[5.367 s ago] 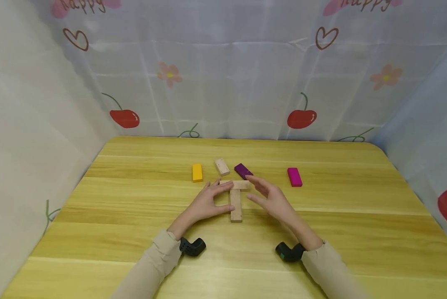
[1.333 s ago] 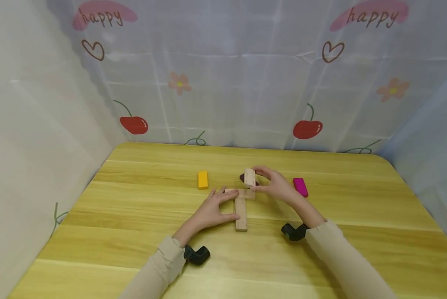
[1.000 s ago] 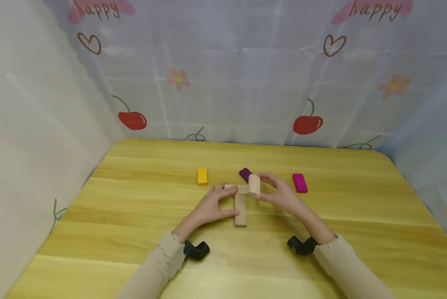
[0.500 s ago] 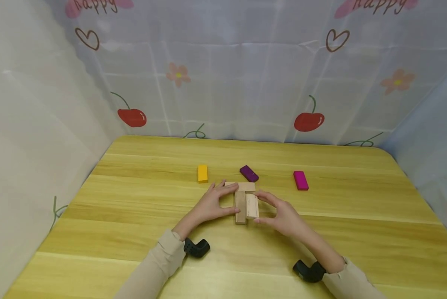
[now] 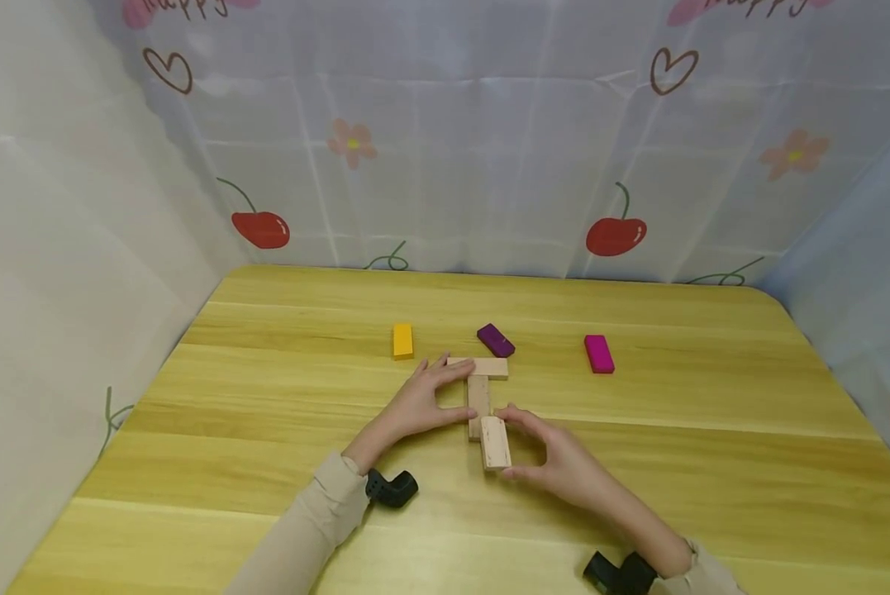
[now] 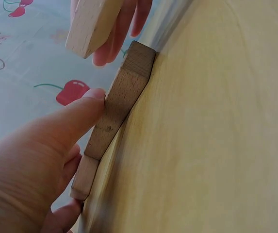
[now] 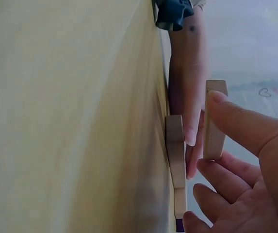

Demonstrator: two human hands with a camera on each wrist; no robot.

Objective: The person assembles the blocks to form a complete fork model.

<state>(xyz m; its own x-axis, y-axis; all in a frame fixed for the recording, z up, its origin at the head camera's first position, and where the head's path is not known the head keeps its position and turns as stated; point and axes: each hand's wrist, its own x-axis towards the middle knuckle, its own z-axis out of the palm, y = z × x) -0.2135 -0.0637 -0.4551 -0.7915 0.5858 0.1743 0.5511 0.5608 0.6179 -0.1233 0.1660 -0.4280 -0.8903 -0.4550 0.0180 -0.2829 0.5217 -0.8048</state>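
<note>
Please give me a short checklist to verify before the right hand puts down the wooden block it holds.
1. Right hand grips the held block: ok.
2. Held block is clear of the table, per the right wrist view: ok.
3. Left hand steadies the T-shaped blocks: ok.
4. Held block lines up with the T's stem: not ok, slightly offset right.
5. Purple block, yellow block, pink block lie apart: ok.

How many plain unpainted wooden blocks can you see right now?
3. Crossbar block and stem block lie flat in a T under the left hand; the right hand holds the third block at the stem's near end.
</note>
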